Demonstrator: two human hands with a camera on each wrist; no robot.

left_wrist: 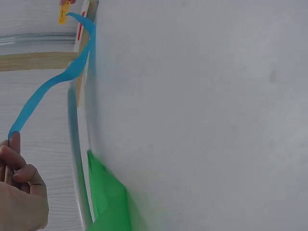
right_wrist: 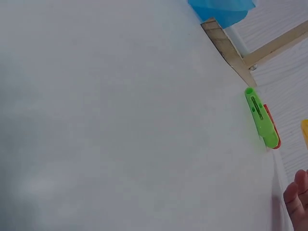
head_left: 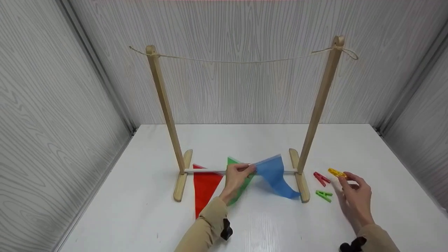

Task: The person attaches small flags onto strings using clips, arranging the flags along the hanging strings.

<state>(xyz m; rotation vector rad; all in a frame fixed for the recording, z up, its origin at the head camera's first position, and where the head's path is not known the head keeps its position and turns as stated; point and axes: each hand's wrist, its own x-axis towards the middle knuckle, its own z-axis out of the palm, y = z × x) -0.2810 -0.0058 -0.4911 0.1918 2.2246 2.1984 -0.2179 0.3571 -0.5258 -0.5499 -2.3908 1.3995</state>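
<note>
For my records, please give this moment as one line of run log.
left hand: pinches blue flag | right hand: holds yellow clip | red clip, green clip: on table | string: tied between posts

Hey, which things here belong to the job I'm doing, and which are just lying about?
Likely the job: blue flag in left hand, yellow clip in right hand, string, stand.
Lying about, perhaps for later: red flag, green flag, red clip, green clip.

From here I see a wood-grained back wall (head_left: pixel 234 96) across the frame's top, side walls (head_left: pixel 45 115) at far left and right, and white tabletop (head_left: pixel 147 157) below.
</note>
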